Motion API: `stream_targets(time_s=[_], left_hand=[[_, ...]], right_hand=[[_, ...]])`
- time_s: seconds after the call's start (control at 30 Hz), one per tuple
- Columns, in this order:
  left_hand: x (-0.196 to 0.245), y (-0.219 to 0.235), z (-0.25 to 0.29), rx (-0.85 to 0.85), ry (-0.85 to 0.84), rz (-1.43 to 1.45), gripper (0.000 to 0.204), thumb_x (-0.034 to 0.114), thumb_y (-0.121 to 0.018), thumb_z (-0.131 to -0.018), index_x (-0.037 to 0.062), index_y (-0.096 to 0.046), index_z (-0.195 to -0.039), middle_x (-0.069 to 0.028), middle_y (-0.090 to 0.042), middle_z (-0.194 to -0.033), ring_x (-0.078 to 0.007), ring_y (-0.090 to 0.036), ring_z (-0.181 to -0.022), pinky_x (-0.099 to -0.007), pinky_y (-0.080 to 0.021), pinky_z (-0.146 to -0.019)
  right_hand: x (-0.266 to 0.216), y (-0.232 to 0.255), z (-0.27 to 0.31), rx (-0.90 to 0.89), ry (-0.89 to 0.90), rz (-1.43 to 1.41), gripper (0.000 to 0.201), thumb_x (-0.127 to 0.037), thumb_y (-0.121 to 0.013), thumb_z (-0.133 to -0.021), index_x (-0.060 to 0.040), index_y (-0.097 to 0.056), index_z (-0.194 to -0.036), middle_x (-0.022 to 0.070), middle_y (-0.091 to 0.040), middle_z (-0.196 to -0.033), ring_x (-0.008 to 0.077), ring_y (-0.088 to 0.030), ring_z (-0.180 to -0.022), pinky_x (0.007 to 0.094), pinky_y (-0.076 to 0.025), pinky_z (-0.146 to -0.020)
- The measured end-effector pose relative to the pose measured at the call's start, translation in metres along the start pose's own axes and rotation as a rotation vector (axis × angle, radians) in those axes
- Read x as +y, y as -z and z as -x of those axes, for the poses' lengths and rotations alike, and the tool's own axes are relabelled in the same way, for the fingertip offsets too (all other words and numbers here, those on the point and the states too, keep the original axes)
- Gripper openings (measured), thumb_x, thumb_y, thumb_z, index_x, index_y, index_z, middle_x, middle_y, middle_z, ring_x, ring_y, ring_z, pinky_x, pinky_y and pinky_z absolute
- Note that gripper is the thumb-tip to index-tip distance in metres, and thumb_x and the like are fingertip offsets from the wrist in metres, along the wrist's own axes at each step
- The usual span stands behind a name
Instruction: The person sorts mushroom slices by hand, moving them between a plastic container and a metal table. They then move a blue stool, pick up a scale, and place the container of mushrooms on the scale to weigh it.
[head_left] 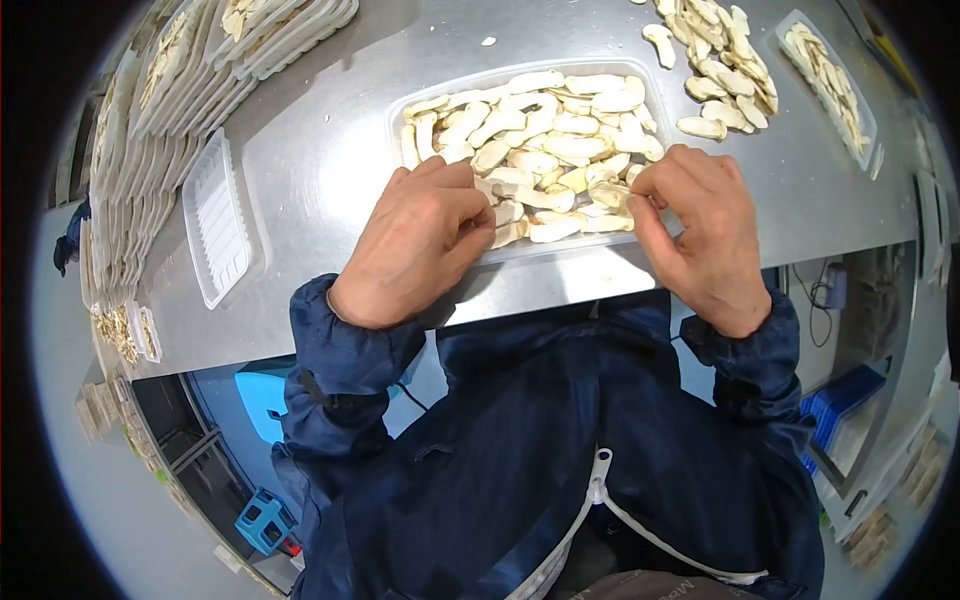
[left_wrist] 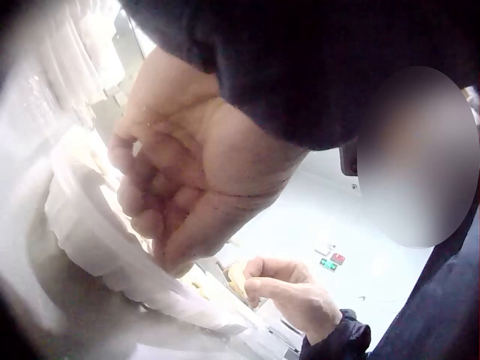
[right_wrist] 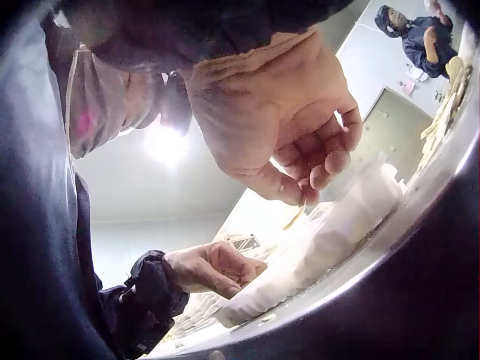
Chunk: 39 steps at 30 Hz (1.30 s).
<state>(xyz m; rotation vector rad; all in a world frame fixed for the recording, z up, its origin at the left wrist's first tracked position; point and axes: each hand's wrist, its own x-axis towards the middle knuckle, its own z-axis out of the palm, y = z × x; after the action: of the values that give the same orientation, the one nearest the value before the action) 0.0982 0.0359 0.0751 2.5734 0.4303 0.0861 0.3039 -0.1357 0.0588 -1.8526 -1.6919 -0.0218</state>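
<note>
A clear plastic tray (head_left: 560, 247) full of pale mushroom slices (head_left: 545, 120) lies on the metal table in front of me. At its near right corner, my right hand (head_left: 705, 230) pinches a mushroom slice (right_wrist: 295, 217) between thumb and fingers. My left hand (head_left: 415, 245) is over the tray's near left corner, its curled fingertips down among the slices. Seen from the left wrist, the left fingers bend in toward the thumb; whether they grip a slice I cannot tell.
Stacked trays of slices (head_left: 150, 130) rise at the left, with a bare plastic tray (head_left: 217, 220) beside them. A loose pile of slices (head_left: 725, 70) lies beyond the right hand, and another filled tray (head_left: 828, 85) stands farther right. Another person (right_wrist: 420, 37) appears in the right wrist view.
</note>
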Motion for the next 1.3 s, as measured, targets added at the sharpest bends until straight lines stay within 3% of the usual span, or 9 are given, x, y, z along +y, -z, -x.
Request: stream_targets(time_s=[0.1,0.4,0.43,0.53,0.57,0.83,0.97,1.17,1.3], left_hand=[[0.005,0.001,0.001,0.052,0.022,0.024,0.008,0.007,-0.072,-0.078,0.0018,-0.069,-0.085,-0.0075,-0.059,-0.076,-0.0248,-0.055,-0.079,-0.0355,-0.039,-0.078],[-0.013,-0.012,0.046,0.585,0.259,-0.009,0.014,-0.003,-0.066,-0.083,-0.0008,-0.071,-0.096,-0.007,-0.058,-0.078,-0.0152,-0.056,-0.075,-0.0273,-0.046,-0.071],[-0.013,-0.017,0.052,0.588,0.302,0.02,0.019,-0.003,-0.067,-0.081,0.001,-0.072,-0.099,-0.0078,-0.059,-0.082,-0.019,-0.057,-0.078,-0.0303,-0.046,-0.073],[-0.003,-0.03,0.053,0.582,0.059,-0.093,0.026,-0.004,-0.068,-0.078,0.0043,-0.073,-0.102,-0.0083,-0.061,-0.087,-0.0234,-0.057,-0.083,-0.0338,-0.044,-0.076],[0.008,-0.032,0.053,0.484,0.052,-0.101,0.033,-0.004,-0.068,-0.075,0.0073,-0.073,-0.105,-0.0078,-0.061,-0.093,-0.0262,-0.056,-0.088,-0.0371,-0.041,-0.078],[0.02,-0.047,0.036,0.414,0.008,-0.124,0.038,-0.001,-0.069,-0.072,0.0082,-0.072,-0.108,-0.0063,-0.059,-0.095,-0.0253,-0.054,-0.089,-0.0374,-0.038,-0.078],[0.019,-0.046,0.033,0.403,0.003,-0.119,0.038,-0.002,-0.068,-0.072,0.0077,-0.072,-0.108,-0.0067,-0.059,-0.095,-0.0254,-0.054,-0.089,-0.0374,-0.038,-0.078],[0.015,-0.038,0.037,0.528,0.021,-0.102,0.034,-0.004,-0.066,-0.076,0.0055,-0.072,-0.107,-0.0092,-0.061,-0.093,-0.0268,-0.055,-0.089,-0.0372,-0.041,-0.08],[0.005,-0.041,0.046,0.679,0.117,-0.095,0.032,-0.005,-0.066,-0.079,0.004,-0.072,-0.109,-0.0107,-0.062,-0.092,-0.0264,-0.056,-0.087,-0.0367,-0.043,-0.08]], right_hand=[[0.002,0.001,0.0,0.017,-0.004,-0.005,0.009,-0.004,-0.067,-0.078,-0.0062,-0.059,-0.081,0.0071,-0.053,-0.074,0.0258,-0.054,-0.069,0.037,-0.037,-0.068],[0.001,0.01,0.0,-0.029,-0.058,-0.009,0.007,-0.005,-0.066,-0.08,-0.0054,-0.059,-0.081,0.0073,-0.056,-0.077,0.0259,-0.056,-0.074,0.0376,-0.038,-0.07],[0.0,0.009,0.0,-0.044,-0.054,-0.023,0.007,-0.005,-0.066,-0.081,-0.0052,-0.059,-0.081,0.0074,-0.055,-0.077,0.0261,-0.056,-0.074,0.0378,-0.038,-0.07],[-0.008,0.001,-0.006,-0.072,0.023,0.01,0.007,-0.006,-0.066,-0.081,-0.0049,-0.058,-0.08,0.0075,-0.055,-0.077,0.0267,-0.056,-0.075,0.0383,-0.039,-0.071],[-0.011,-0.002,-0.009,-0.072,0.044,0.014,0.007,-0.006,-0.066,-0.081,-0.0047,-0.058,-0.08,0.0076,-0.055,-0.076,0.0268,-0.056,-0.076,0.0385,-0.039,-0.072],[-0.019,-0.014,-0.025,-0.123,0.096,0.05,0.008,-0.006,-0.065,-0.081,-0.0036,-0.058,-0.077,0.0084,-0.055,-0.077,0.0271,-0.057,-0.078,0.039,-0.04,-0.074],[-0.001,0.003,-0.028,0.002,0.035,0.091,0.008,-0.007,-0.066,-0.081,-0.0042,-0.06,-0.077,0.0074,-0.056,-0.076,0.0267,-0.057,-0.077,0.0391,-0.04,-0.074],[0.027,0.028,-0.014,0.097,-0.125,0.084,0.007,-0.009,-0.066,-0.081,-0.0049,-0.062,-0.078,0.0068,-0.056,-0.073,0.0273,-0.057,-0.075,0.0393,-0.039,-0.072],[0.024,0.016,-0.011,0.037,-0.056,0.104,0.008,-0.009,-0.065,-0.082,-0.0048,-0.061,-0.077,0.0082,-0.056,-0.075,0.0282,-0.057,-0.077,0.0398,-0.04,-0.074]])
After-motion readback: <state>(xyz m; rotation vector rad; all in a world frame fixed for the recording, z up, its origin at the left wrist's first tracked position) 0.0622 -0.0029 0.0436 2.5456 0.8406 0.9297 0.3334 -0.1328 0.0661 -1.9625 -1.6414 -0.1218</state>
